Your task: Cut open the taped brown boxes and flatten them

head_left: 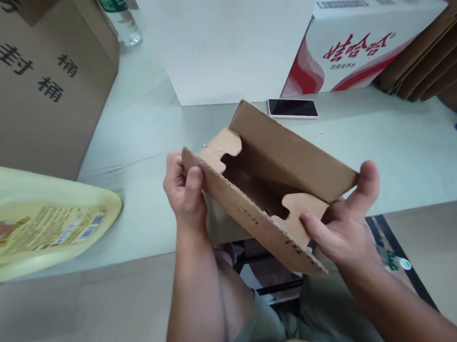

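- The pale green worktop spans the scene, with a large brown carton at far left and a white box at the far side.
- The open cardboard box is held in the air over the worktop's near edge and partly over the lap, tilted, its left end farther away than its right.
- It should handle as light and fairly stiff along the walls, with little slip; the flaps probably bend at their creases, so the walls just below them look the firmer hold.
- It is plain brown and long, its mouth facing up and its inside shadowed; the near long flap has a rough edge with dark marks, the far one a smoother face.
- The left hand pinches the left end of the near long flap, thumb outside; the right hand grasps the right end, its fingers spread between the far flap's corner and a short flap.
- The two short flaps are paler and notched.
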`<state>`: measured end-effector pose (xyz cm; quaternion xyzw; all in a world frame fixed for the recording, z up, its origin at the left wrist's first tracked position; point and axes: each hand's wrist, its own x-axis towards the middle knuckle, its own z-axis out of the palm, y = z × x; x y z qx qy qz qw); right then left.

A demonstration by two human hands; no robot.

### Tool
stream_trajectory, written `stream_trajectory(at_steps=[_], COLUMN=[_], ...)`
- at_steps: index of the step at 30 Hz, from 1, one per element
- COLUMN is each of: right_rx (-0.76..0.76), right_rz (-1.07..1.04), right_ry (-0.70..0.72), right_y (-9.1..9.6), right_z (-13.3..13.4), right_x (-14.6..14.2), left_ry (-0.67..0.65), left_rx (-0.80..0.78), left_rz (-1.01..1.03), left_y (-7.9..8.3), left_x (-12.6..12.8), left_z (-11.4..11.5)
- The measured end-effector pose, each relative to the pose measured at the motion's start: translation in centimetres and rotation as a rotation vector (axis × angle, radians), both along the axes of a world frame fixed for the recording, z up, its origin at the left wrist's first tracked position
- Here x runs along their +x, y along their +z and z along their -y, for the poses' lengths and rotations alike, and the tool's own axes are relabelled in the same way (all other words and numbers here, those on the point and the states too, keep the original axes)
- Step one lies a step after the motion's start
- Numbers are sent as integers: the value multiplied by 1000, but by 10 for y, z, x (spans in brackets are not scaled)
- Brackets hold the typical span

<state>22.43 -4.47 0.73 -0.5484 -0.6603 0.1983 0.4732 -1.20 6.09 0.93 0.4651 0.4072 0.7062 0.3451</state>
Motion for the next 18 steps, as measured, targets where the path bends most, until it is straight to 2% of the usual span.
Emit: stream_trajectory(at_steps=[3,6,9,12,15,18], right_rx=[45,84,118,79,14,17], right_rz=[-46,-117,-127,-143,-195,-208], right_ry=[37,48,154,236,268,291], right_y=[-2,-2,-2,-2,-2,0], right_z=[0,-3,-5,-2,3,5], right_x=[-4,-5,-2,4,7,9], left_ry=[10,11,0,-9,-60,-100], left_rx=[-44,-11,-28,-49,-39,-10], left_rz=[-55,-57,-80,-163,-278,-389], left_y=[0,3,4,4,5,4], left_x=[-1,1,0,-2,-7,-13], left_z=[-1,-1,-1,1,1,0])
